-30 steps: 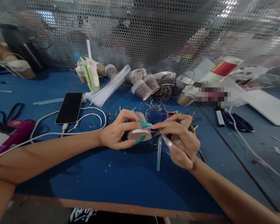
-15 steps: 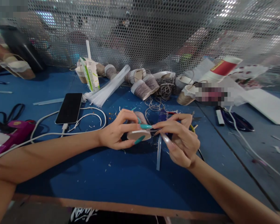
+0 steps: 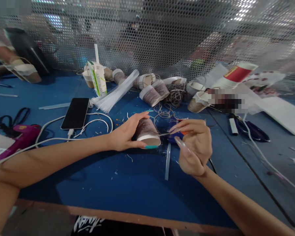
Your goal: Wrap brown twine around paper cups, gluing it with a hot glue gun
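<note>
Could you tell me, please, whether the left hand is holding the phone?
No, the left hand grips the cord-wrapped cup, while the phone lies apart on the blue table.

The cup (image 3: pixel 148 127) in the middle has a rough, matt, ridged coat of cord, and its white rim looks smooth and papery. The loose grey cord (image 3: pixel 164 134) off its right side seems dull too. Under it all, the blue tabletop (image 3: pixel 100 186) is smooth with a faint sheen. Over on the left, the phone (image 3: pixel 75 113) has a dark, glassy face, and the magenta glue gun (image 3: pixel 28 133) is glossy plastic. At the far side, the perforated screen (image 3: pixel 137 39) is metal, glinting at upper right.
</note>
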`<act>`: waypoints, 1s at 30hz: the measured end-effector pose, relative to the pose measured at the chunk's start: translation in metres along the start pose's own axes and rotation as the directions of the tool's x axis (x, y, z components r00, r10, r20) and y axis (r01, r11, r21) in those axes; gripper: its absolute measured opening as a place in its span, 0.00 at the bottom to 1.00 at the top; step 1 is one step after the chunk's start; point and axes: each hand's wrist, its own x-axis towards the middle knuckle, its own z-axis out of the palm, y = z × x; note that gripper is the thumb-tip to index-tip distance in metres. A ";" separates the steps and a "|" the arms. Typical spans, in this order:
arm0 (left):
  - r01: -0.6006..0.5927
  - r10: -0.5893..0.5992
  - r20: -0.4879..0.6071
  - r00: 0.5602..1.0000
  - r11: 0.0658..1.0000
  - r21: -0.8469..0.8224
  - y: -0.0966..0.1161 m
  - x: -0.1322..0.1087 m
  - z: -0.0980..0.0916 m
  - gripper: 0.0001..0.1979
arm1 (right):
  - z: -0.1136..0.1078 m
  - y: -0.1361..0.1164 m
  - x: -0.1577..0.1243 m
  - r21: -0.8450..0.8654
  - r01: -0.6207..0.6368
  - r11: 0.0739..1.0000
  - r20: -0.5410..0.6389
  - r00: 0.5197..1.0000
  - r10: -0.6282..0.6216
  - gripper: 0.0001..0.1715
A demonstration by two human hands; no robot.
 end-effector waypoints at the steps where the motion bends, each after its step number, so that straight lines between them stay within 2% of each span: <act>1: 0.008 -0.008 -0.012 1.000 1.000 -0.015 -0.001 -0.001 -0.001 0.45 | 0.003 -0.001 0.002 0.068 0.003 0.998 -0.069 0.998 0.002 0.13; 3: 0.003 -0.004 -0.070 0.998 1.000 -0.009 -0.003 -0.001 -0.005 0.49 | 0.007 -0.005 0.005 0.184 -0.044 0.982 -0.148 0.986 0.072 0.11; 6: -0.064 0.081 -0.179 0.980 0.993 0.098 -0.008 0.000 -0.011 0.53 | 0.009 -0.008 0.010 0.270 -0.180 0.946 -0.131 0.966 0.222 0.09; 8: -0.107 0.150 -0.214 0.965 0.974 0.201 -0.010 0.001 -0.014 0.52 | 0.008 -0.006 0.011 0.302 -0.210 0.930 -0.124 0.958 0.257 0.10; 12: -0.084 0.203 -0.278 0.939 0.918 0.387 -0.011 0.003 -0.012 0.42 | 0.003 0.008 0.011 0.294 -0.174 0.940 -0.166 0.959 0.230 0.09; 15: -0.098 0.253 -0.308 0.917 0.892 0.441 -0.009 0.002 -0.007 0.40 | 0.000 0.014 0.011 0.214 -0.108 0.971 -0.243 0.957 0.160 0.10; 17: -0.102 0.261 -0.313 0.913 0.890 0.445 -0.008 0.001 -0.004 0.40 | 0.000 0.010 0.010 0.133 -0.070 0.989 -0.262 0.960 0.103 0.12; 19: -0.088 0.247 -0.319 0.915 0.894 0.440 -0.008 0.001 -0.003 0.39 | 0.001 -0.001 0.009 0.071 -0.054 0.996 -0.196 0.978 0.067 0.15; 21: -0.075 0.235 -0.324 0.916 0.896 0.437 -0.009 0.000 -0.002 0.39 | 0.000 -0.012 0.006 0.039 -0.028 0.999 -0.045 0.999 0.030 0.16; 24: -0.090 0.249 -0.322 0.913 0.894 0.438 -0.011 0.000 -0.002 0.39 | -0.002 -0.022 0.001 0.046 0.008 0.999 0.157 0.988 -0.015 0.17; 30: -0.143 0.294 -0.320 0.900 0.896 0.421 -0.012 0.001 -0.004 0.40 | -0.006 -0.018 0.001 0.045 -0.083 0.996 0.307 0.950 0.065 0.18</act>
